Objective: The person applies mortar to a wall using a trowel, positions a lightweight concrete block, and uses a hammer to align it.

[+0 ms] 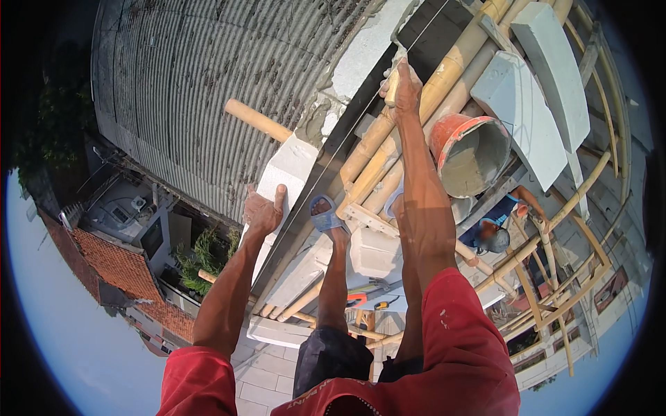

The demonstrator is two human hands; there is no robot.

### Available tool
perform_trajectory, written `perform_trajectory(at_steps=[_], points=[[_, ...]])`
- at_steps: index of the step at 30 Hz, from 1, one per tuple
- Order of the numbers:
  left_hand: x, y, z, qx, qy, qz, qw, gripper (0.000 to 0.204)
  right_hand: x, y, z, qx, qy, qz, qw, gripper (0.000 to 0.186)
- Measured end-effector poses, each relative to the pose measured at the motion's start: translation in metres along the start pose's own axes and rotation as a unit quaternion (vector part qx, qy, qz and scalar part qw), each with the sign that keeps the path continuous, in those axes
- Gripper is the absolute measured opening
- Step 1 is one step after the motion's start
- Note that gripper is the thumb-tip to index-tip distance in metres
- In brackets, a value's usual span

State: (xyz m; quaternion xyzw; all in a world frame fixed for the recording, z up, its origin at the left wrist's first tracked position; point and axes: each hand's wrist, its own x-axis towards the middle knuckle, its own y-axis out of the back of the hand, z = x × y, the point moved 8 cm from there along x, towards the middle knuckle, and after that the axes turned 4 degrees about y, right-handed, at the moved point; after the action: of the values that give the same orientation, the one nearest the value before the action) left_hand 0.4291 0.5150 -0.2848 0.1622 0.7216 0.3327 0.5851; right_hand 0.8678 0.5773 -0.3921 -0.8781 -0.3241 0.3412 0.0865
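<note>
My left hand (265, 211) presses on a white lightweight block (288, 168) set along the wall top, its thumb raised and fingers bent at the block's outer side. Farther ahead and to the right, my right hand (409, 93) is closed round the pale handle of what looks like a trowel (393, 88); its blade is mostly hidden. A taut string line (340, 154) runs beside the wall. Grey mortar (320, 119) lies on the wall beyond the block, below a whitish finished stretch (361, 62). An orange bucket (444, 135) of wet mortar stands right of my right forearm.
Bamboo poles (454, 66) form the scaffold under my sandalled feet (325, 215). More white blocks (520, 104) lie at the right. A corrugated roof (208, 90) adjoins the wall, crossed by a bamboo end (257, 119). Another person (494, 232) is lower down at right.
</note>
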Motion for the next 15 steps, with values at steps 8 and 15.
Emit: perform_trajectory(at_steps=[8, 15], points=[[0.008, -0.003, -0.009, -0.01, 0.017, -0.016, 1.0, 0.13, -0.031, -0.005, 0.028, 0.005, -0.019, 0.014, 1.0, 0.042], [0.004, -0.001, 0.006, -0.008, 0.023, -0.025, 0.999, 0.13, -0.086, 0.003, 0.02, 0.002, -0.045, 0.016, 0.999, 0.044]])
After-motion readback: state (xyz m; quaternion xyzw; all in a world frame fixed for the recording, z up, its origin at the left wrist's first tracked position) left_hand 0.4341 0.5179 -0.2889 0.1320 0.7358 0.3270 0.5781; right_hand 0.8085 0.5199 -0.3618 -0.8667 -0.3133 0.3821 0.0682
